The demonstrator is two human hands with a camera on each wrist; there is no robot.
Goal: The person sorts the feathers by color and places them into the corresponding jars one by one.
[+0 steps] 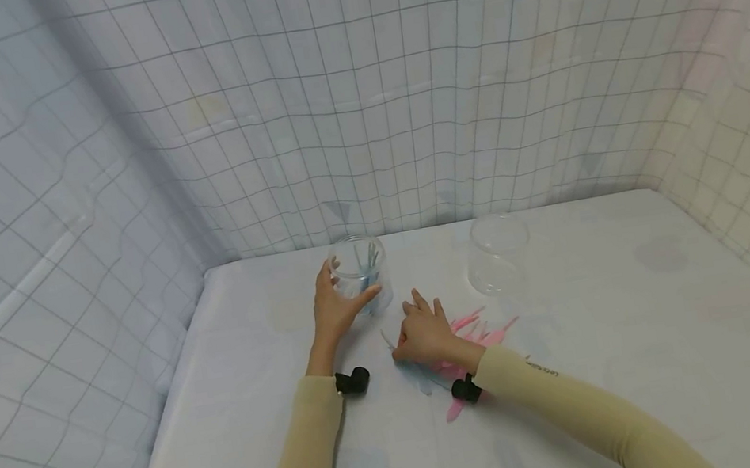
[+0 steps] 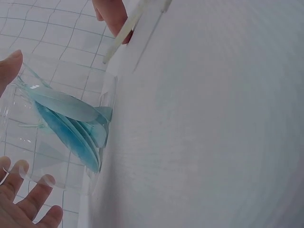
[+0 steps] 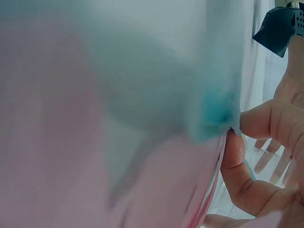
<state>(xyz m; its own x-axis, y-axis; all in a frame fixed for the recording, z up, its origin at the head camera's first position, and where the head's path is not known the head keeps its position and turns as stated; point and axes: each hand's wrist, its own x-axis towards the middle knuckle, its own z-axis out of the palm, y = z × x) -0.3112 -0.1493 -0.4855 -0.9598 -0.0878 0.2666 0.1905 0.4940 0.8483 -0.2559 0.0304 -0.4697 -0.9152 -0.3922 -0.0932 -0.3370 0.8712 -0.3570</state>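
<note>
My left hand holds a clear round jar at the table's back, thumb on the near side and fingers round the far side. Several blue plastic spoons lean inside it, wide ends down and thin handles up. To the right, my right hand is low over the table, its thumb and index finger pinching a blue spoon; the other fingers stretch out. Under and beside that hand lies a loose pile of pink spoons, with some pale blue near its left edge. Part of the pile is hidden by the hand.
A second clear jar stands at the back right, with nothing visible inside. The white table meets a grid-patterned cloth wall at its back edge, and similar cloth hangs at both sides.
</note>
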